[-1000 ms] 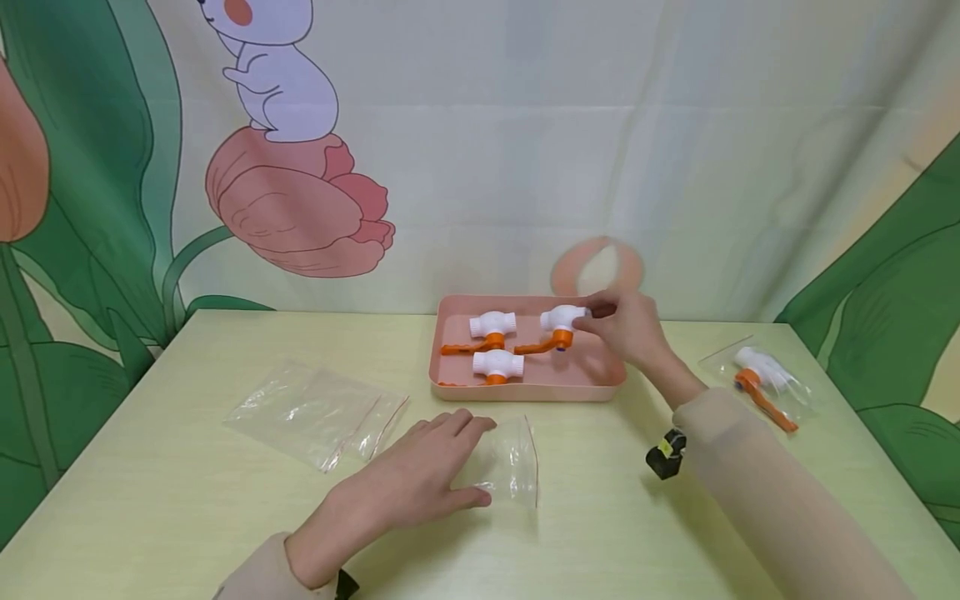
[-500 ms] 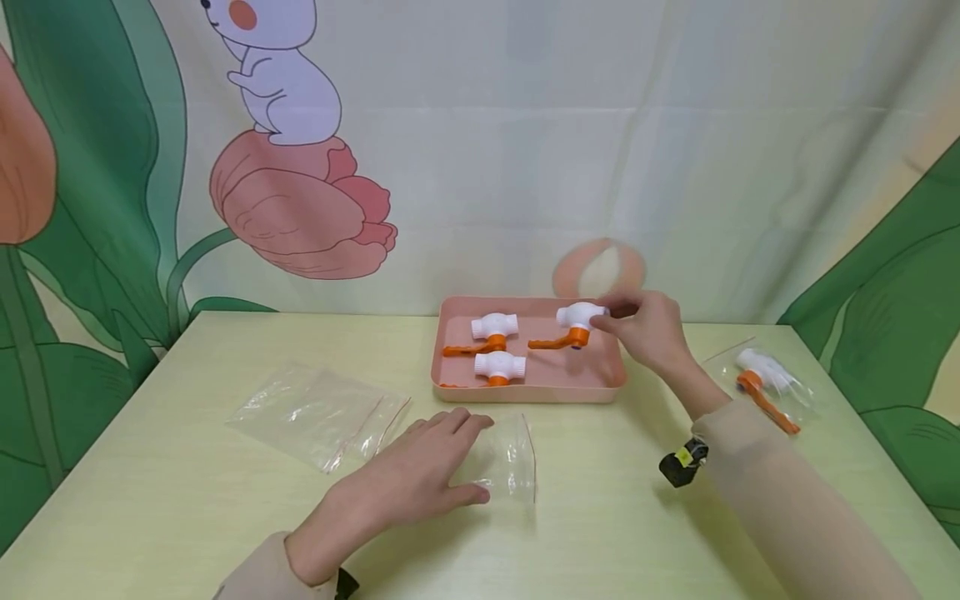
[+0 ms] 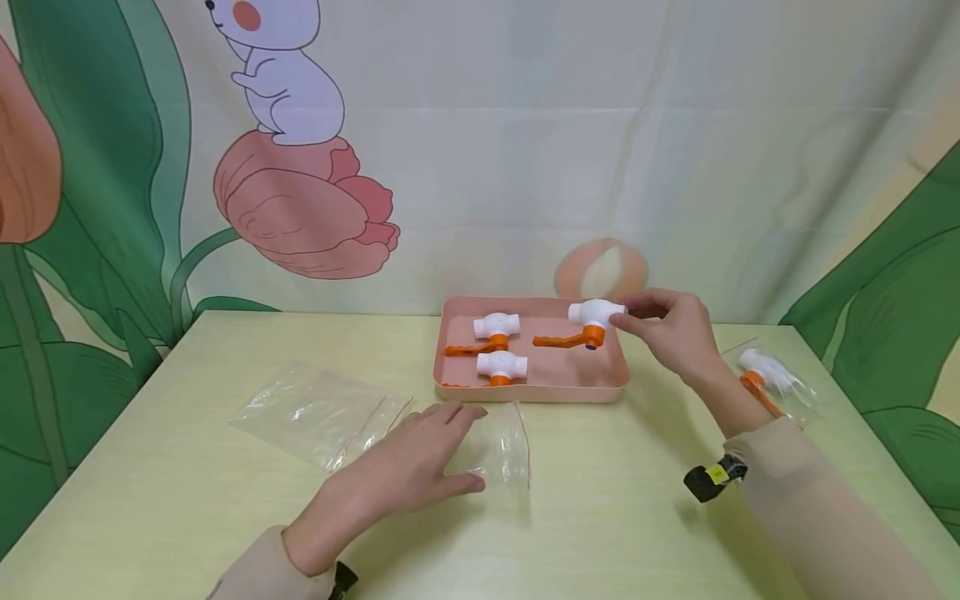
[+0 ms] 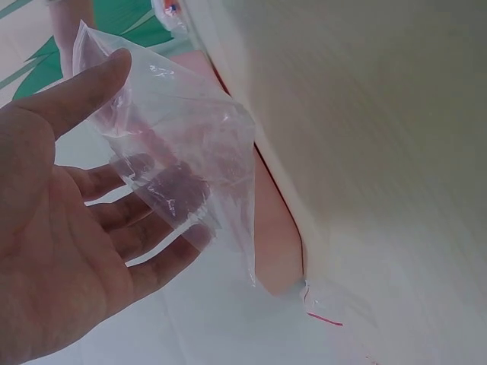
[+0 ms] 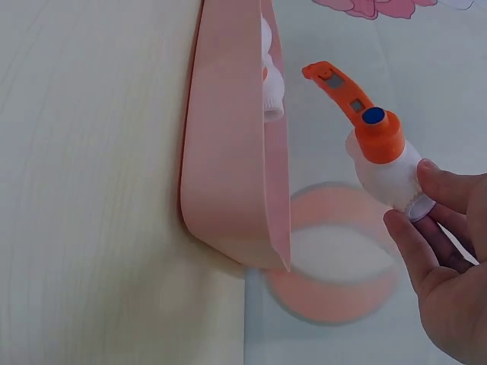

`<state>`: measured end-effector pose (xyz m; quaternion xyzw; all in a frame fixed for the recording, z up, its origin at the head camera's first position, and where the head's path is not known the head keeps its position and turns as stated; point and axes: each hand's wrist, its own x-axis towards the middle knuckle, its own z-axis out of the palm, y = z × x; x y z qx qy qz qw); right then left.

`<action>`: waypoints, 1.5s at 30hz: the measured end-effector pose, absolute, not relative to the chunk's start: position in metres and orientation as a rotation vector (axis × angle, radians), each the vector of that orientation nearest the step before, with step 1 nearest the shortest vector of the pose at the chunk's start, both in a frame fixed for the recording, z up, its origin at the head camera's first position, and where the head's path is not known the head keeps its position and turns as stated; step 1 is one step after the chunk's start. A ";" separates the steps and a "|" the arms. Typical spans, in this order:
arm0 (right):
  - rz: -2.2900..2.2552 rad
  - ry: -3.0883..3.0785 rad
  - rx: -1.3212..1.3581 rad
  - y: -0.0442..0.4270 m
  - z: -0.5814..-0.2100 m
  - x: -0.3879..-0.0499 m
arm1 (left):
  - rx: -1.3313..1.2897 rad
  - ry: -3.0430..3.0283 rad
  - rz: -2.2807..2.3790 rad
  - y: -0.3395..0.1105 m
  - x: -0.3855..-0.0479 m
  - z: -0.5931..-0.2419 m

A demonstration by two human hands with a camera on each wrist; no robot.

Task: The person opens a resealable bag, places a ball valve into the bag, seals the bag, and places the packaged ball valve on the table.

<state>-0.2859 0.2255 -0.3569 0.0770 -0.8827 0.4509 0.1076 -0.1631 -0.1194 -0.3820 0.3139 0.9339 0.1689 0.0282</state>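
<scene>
My right hand (image 3: pixel 672 333) pinches one end of a white plastic ball valve (image 3: pixel 596 314) with an orange lever, raised over the right part of the pink tray. In the right wrist view, thumb and fingertips grip the valve's white end (image 5: pixel 421 205), and the lever (image 5: pixel 348 97) points away from the hand. A clear zip bag (image 3: pixel 501 442) with a red seal line sits in the spread curve of my left hand (image 3: pixel 401 462). The left wrist view has the thumb at one edge of the bag (image 4: pixel 190 114), with the other fingers seen through the film.
Two more ball valves (image 3: pixel 497 326) lie in the left part of the pink tray (image 3: pixel 532 393). Flat clear zip bags (image 3: pixel 307 412) lie on the table's left side. On the right is a bagged valve (image 3: pixel 768 375), partly behind the right forearm. A printed curtain (image 3: pixel 480 167) hangs behind the table.
My right hand has lifted the ball valve from the tray and moved it to the right. My left hand and the zip bag have shifted only slightly.
</scene>
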 end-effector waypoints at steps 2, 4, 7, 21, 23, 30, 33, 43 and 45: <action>1.333 -2.603 0.235 0.226 -0.355 -0.282 | 0.952 2.877 0.532 -0.119 -0.164 -0.382; 1.334 -2.610 0.245 0.226 -0.353 -0.279 | 0.946 2.879 0.535 -0.119 -0.166 -0.382; 1.347 -2.618 0.263 0.226 -0.353 -0.273 | 0.947 2.891 0.540 -0.120 -0.167 -0.382; 1.545 -2.631 0.383 0.227 -0.357 -0.249 | 0.921 2.930 0.615 -0.124 -0.171 -0.380; 1.579 -2.621 0.411 0.226 -0.357 -0.246 | 0.922 2.933 0.622 -0.125 -0.172 -0.380; 1.705 -2.584 0.490 0.219 -0.355 -0.235 | 0.948 2.952 0.627 -0.126 -0.174 -0.380; 1.704 -2.597 0.509 0.216 -0.355 -0.230 | 0.944 2.954 0.621 -0.127 -0.174 -0.380; 1.682 -2.596 0.609 0.205 -0.357 -0.221 | 0.970 2.945 0.666 -0.123 -0.173 -0.378; 1.710 -2.582 0.625 0.203 -0.359 -0.220 | 0.969 2.945 0.672 -0.123 -0.173 -0.378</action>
